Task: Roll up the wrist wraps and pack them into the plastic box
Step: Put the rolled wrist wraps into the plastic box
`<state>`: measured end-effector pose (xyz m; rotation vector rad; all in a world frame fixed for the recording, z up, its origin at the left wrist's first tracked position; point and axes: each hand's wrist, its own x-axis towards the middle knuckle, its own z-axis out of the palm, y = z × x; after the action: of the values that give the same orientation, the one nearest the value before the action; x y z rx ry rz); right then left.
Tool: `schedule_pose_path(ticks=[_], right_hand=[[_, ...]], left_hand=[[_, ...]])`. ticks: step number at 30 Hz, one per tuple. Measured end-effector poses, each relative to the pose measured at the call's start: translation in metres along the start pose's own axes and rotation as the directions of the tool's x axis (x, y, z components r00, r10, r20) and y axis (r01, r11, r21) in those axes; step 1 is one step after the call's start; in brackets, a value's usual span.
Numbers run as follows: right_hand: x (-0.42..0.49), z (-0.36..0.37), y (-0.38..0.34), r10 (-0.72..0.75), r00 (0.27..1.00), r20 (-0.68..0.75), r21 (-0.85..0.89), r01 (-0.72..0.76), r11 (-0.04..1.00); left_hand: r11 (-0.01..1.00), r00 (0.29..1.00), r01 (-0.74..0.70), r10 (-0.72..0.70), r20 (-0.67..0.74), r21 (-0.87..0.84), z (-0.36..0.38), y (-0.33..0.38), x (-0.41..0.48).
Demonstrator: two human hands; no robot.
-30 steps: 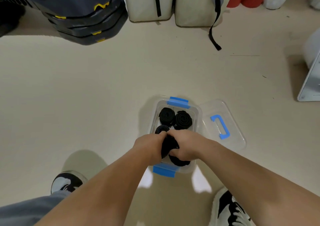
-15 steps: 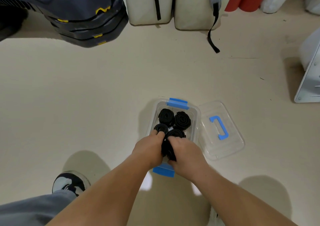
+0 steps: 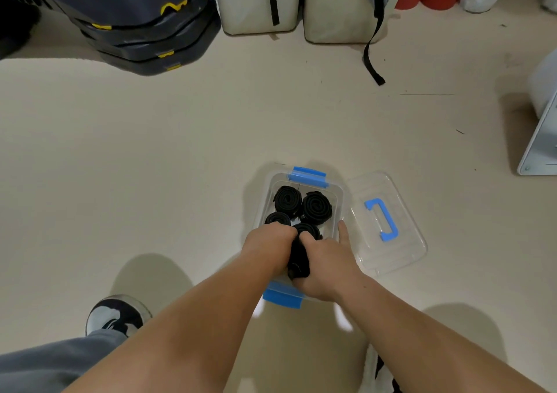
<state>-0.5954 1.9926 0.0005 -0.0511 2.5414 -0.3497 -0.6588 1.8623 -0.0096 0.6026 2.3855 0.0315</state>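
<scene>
The black wrist wrap (image 3: 298,260) sits over the near end of the clear plastic box (image 3: 340,195). Your left hand (image 3: 268,248) and right hand (image 3: 325,267) are pressed close together and curled round it, with one right finger lying straight along the box's right wall. Four rolled wraps (image 3: 316,207) stand on end in the far part of the box, and the lid (image 3: 404,248) lies flat just beside it on your right.

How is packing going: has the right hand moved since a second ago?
Yes. The right hand, gripping a wrist wrap, drew back toward the near blue clip; a fourth roll now shows beyond it.
</scene>
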Motion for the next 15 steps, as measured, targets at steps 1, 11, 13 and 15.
schedule_pose_path(ticks=[1, 11, 13, 15], right_hand=[[0.0, 0.0, 0.001, -0.007, 1.0, 0.018, -0.004, 0.007, 1.0], [0.009, -0.006, -0.008, -0.039, 0.985, 0.171, -0.148, 0.064, 0.987], [0.012, -0.001, -0.013, -0.005, 0.985, 0.172, -0.237, 0.047, 0.97], [0.016, 0.003, -0.023, 0.047, 0.987, 0.157, -0.3, 0.003, 0.954]], left_hand=[[1.0, 1.0, -0.011, 0.011, 0.003, 0.013, -0.002, 0.0, 0.003], [0.995, 0.993, -0.073, 0.065, -0.102, -0.074, 0.004, -0.01, 0.013], [0.994, 0.993, -0.056, 0.046, -0.106, -0.098, 0.005, -0.011, 0.014], [0.994, 0.995, -0.047, 0.038, -0.092, -0.094, 0.004, -0.012, 0.013]])
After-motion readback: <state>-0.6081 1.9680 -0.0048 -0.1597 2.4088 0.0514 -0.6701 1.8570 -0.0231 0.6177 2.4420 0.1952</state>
